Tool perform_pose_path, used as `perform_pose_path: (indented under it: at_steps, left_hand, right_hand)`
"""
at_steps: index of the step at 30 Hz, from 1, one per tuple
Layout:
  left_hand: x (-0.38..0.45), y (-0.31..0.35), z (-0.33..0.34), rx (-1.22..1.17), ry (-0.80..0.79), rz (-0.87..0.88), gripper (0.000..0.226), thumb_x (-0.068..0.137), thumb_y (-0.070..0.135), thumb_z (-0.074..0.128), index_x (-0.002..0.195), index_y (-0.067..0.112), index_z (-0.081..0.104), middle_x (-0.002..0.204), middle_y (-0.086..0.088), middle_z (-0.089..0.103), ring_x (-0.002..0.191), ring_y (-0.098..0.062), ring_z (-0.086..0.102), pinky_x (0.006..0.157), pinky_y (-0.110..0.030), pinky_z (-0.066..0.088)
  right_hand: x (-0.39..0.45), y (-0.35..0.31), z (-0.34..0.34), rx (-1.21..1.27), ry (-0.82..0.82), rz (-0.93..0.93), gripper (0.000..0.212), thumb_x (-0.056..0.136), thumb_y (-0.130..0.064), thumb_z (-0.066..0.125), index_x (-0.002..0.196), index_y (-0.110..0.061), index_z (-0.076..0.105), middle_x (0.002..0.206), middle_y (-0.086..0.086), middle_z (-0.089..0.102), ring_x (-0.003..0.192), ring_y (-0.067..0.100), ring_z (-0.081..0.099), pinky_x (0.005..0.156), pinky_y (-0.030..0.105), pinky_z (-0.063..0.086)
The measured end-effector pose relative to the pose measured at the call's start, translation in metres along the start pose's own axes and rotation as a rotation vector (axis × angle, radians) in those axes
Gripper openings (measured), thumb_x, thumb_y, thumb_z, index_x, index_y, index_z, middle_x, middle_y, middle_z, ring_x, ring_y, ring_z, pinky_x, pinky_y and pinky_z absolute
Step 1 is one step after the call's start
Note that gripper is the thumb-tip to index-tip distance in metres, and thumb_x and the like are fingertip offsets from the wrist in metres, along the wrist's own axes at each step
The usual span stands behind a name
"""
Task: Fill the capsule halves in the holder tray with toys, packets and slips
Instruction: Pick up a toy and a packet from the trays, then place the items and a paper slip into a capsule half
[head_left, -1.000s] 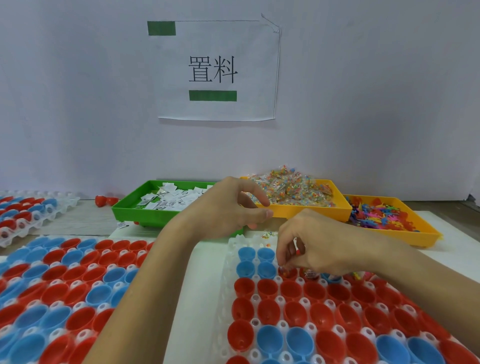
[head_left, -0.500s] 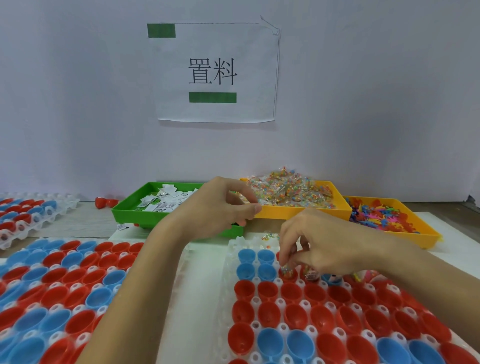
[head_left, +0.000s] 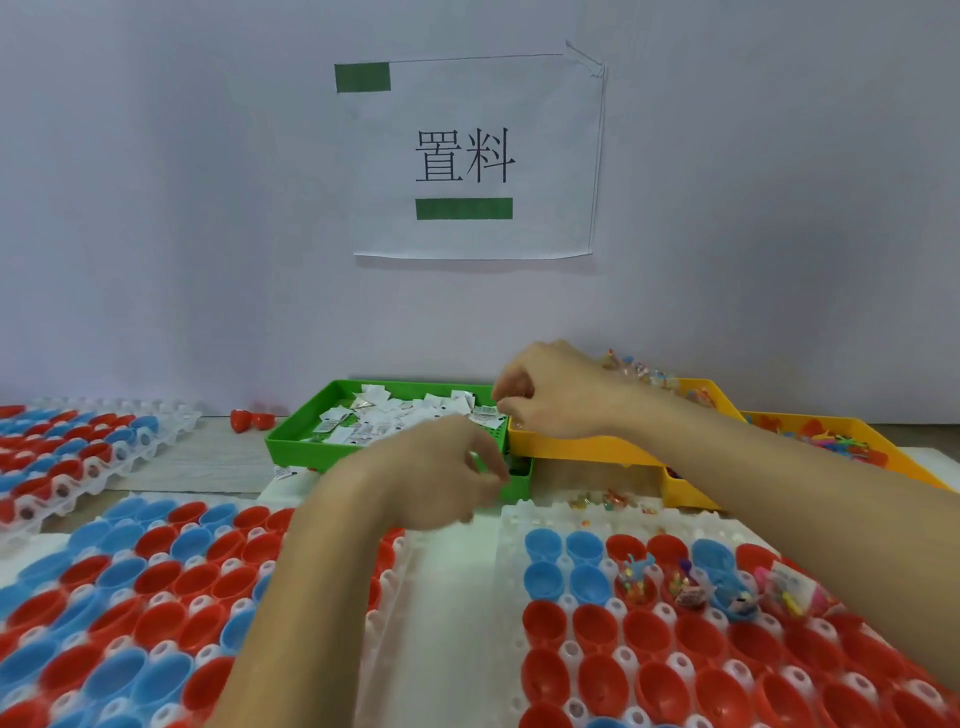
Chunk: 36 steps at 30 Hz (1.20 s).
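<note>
2 characters, 置料, mark the wall sign (head_left: 478, 156) above both hands.

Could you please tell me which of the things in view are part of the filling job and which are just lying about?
In the job:
holder tray with capsule halves
green tray of slips
yellow tray of packets
yellow tray of toys
left hand
right hand

Lying about:
wall sign
loose red capsule halves

table (head_left: 197, 462): wood-grain | on it: green tray (head_left: 296, 449); yellow trays (head_left: 582, 449); capsule holder trays (head_left: 514, 525); white sheet (head_left: 447, 571); loose red halves (head_left: 249, 420)
</note>
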<state>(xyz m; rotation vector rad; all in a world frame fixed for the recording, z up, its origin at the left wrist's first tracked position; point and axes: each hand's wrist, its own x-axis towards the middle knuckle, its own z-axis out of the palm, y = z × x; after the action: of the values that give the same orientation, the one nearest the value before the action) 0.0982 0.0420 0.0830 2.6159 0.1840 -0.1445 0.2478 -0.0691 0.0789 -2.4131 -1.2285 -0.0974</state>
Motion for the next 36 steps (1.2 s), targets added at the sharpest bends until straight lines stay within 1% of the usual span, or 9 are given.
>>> perform_pose_path:
  at_steps: [2, 6, 9, 13, 16, 20, 25, 29, 36]
  left_hand:
    - [0.001, 0.003, 0.006, 0.013, -0.138, -0.023, 0.027, 0.097, 0.019, 0.048, 0.117, 0.019, 0.067, 0.103, 0.001, 0.074, 0.089, -0.013, 0.072, 0.077, -0.029, 0.056]
    - [0.003, 0.003, 0.006, 0.101, -0.114, -0.051, 0.03, 0.094, 0.021, 0.048, 0.115, 0.016, 0.07, 0.109, -0.001, 0.073, 0.098, -0.019, 0.069, 0.089, -0.035, 0.056]
    - [-0.004, -0.003, -0.002, 0.054, -0.134, -0.087, 0.03, 0.094, 0.02, 0.046, 0.111, 0.013, 0.071, 0.102, -0.001, 0.076, 0.095, -0.015, 0.071, 0.085, -0.033, 0.058]
    - [-0.01, -0.011, -0.011, 0.042, -0.044, -0.099, 0.026, 0.094, 0.023, 0.048, 0.105, 0.017, 0.071, 0.098, 0.002, 0.076, 0.093, -0.014, 0.071, 0.085, -0.032, 0.058]
    - [-0.009, -0.011, -0.01, 0.021, -0.042, -0.09, 0.023, 0.094, 0.024, 0.05, 0.105, 0.019, 0.07, 0.099, 0.001, 0.076, 0.094, -0.016, 0.071, 0.084, -0.033, 0.058]
    - [-0.006, -0.009, -0.007, -0.011, -0.047, -0.067, 0.024, 0.095, 0.025, 0.05, 0.106, 0.016, 0.07, 0.099, -0.001, 0.076, 0.093, -0.016, 0.072, 0.074, -0.026, 0.055]
    - [-0.005, -0.012, -0.008, -0.028, -0.024, -0.06, 0.022, 0.096, 0.027, 0.049, 0.111, 0.024, 0.065, 0.096, 0.0, 0.076, 0.09, -0.014, 0.072, 0.084, -0.034, 0.058]
    - [-0.004, -0.011, -0.008, -0.058, 0.009, -0.05, 0.024, 0.094, 0.023, 0.047, 0.112, 0.027, 0.062, 0.093, 0.002, 0.075, 0.087, -0.012, 0.072, 0.085, -0.039, 0.058]
    - [-0.003, -0.004, -0.003, -0.066, 0.024, -0.019, 0.023, 0.093, 0.026, 0.051, 0.114, 0.031, 0.06, 0.093, 0.0, 0.075, 0.086, -0.01, 0.071, 0.087, -0.037, 0.057]
  right_hand:
    - [0.022, -0.001, 0.007, -0.017, -0.009, 0.067, 0.018, 0.092, -0.021, 0.066, 0.105, -0.013, 0.075, 0.1, 0.004, 0.068, 0.094, 0.02, 0.063, 0.082, 0.029, 0.053]
    - [0.052, 0.0, 0.028, -0.131, -0.096, 0.153, 0.026, 0.089, -0.017, 0.067, 0.107, 0.001, 0.071, 0.105, 0.021, 0.07, 0.098, 0.037, 0.067, 0.086, 0.047, 0.058]
    - [0.065, 0.001, 0.042, -0.267, -0.184, 0.209, 0.032, 0.093, -0.03, 0.063, 0.118, -0.01, 0.063, 0.111, 0.01, 0.063, 0.111, 0.033, 0.056, 0.101, 0.046, 0.041]
    - [0.073, 0.003, 0.054, -0.364, -0.239, 0.233, 0.022, 0.098, -0.024, 0.057, 0.078, -0.018, 0.051, 0.085, 0.003, 0.052, 0.105, 0.03, 0.046, 0.108, 0.053, 0.025]
    - [0.069, -0.003, 0.056, -0.35, -0.21, 0.194, 0.007, 0.094, -0.015, 0.059, 0.088, -0.017, 0.059, 0.1, 0.005, 0.062, 0.108, 0.03, 0.052, 0.104, 0.05, 0.026]
    - [0.063, -0.01, 0.053, -0.335, -0.143, 0.135, 0.021, 0.086, -0.005, 0.058, 0.072, -0.019, 0.051, 0.092, 0.006, 0.061, 0.099, 0.03, 0.054, 0.094, 0.044, 0.036]
    - [0.056, -0.007, 0.046, -0.177, -0.028, 0.122, 0.03, 0.08, -0.007, 0.058, 0.052, -0.012, 0.049, 0.061, 0.01, 0.057, 0.062, 0.034, 0.051, 0.052, 0.032, 0.039]
    - [0.049, 0.0, 0.035, 0.068, 0.112, 0.111, 0.016, 0.083, -0.013, 0.067, 0.071, -0.004, 0.072, 0.074, 0.011, 0.071, 0.073, 0.024, 0.066, 0.067, 0.039, 0.058]
    - [0.037, 0.004, 0.029, 0.329, 0.171, 0.156, 0.014, 0.08, -0.024, 0.082, 0.07, -0.021, 0.072, 0.074, -0.005, 0.072, 0.07, 0.004, 0.066, 0.056, 0.012, 0.046]
